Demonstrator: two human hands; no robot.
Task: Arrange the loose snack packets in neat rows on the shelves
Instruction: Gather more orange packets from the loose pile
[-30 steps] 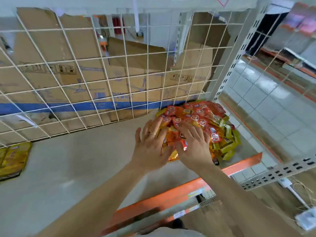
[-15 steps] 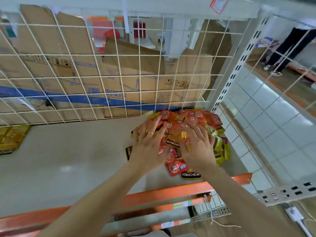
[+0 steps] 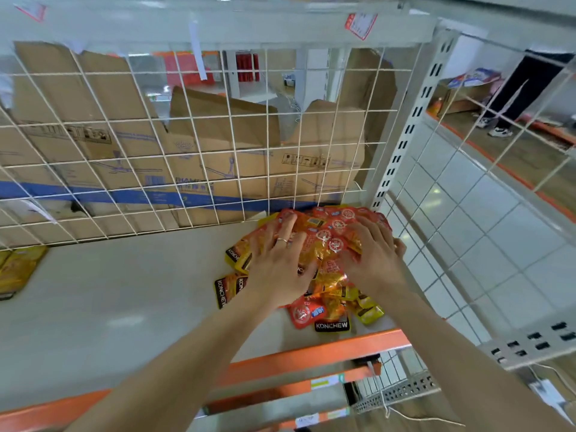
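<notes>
A loose heap of red, orange and yellow snack packets [image 3: 327,241] lies in the right back corner of the grey shelf [image 3: 124,291]. My left hand [image 3: 277,260], with a ring on one finger, lies flat on the heap's left side, fingers spread. My right hand [image 3: 371,251] presses down on the heap's right side, fingers spread over the red packets. A few packets marked KONCHEW [image 3: 332,325] have slid toward the orange front edge [image 3: 311,353]. Others stick out at the left of the heap [image 3: 227,288].
A white wire grid [image 3: 187,151] backs the shelf, with flattened cardboard boxes [image 3: 124,157] behind it. A white slotted upright [image 3: 402,135] stands at the right corner. Yellow packets [image 3: 18,269] lie at the far left. A person's legs [image 3: 514,98] stand far right.
Both hands have slid farther back onto the heap and spread wider. Several packets have spilled toward the front edge and to the left.
</notes>
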